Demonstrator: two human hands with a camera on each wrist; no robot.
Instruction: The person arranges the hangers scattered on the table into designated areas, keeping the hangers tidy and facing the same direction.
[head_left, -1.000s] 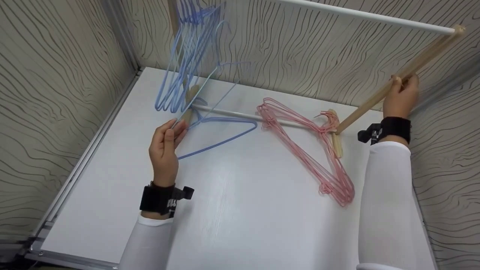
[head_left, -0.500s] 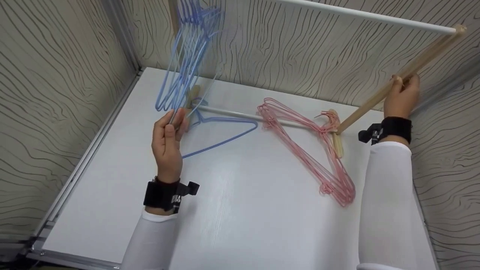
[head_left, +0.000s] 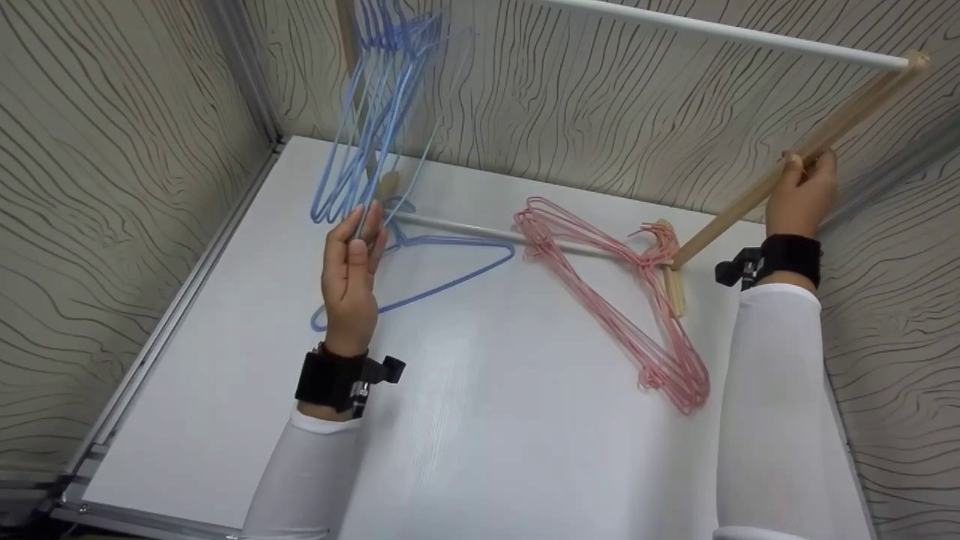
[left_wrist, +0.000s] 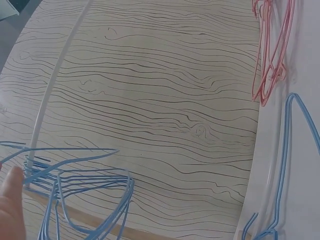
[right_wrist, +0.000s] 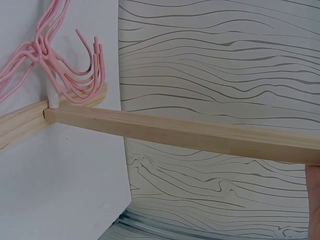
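Note:
My left hand (head_left: 351, 289) pinches the lower corner of a light blue clothes hanger (left_wrist: 80, 158), which is tilted upward among the hanging ones. Several blue hangers (head_left: 394, 36) hang bunched at the left end of the rack's upper white rod (head_left: 720, 30). Whether the held hanger's hook is on that rod cannot be made out. My right hand (head_left: 801, 196) grips the rack's right wooden post (head_left: 735, 208) about halfway up. In the left wrist view only one finger (left_wrist: 12, 202) shows, at the lower left.
Another blue hanger (head_left: 450, 280) lies on the white table (head_left: 480, 442) beside the rack's lower rod (head_left: 457, 223). A stack of pink hangers (head_left: 600, 306) lies at the right foot of the rack. Wood-grain panels (head_left: 600, 112) enclose the sides and back.
My left hand has moved right and a little away from me. The hanger in it has swung in against the hanging bunch. My right hand keeps its place on the post.

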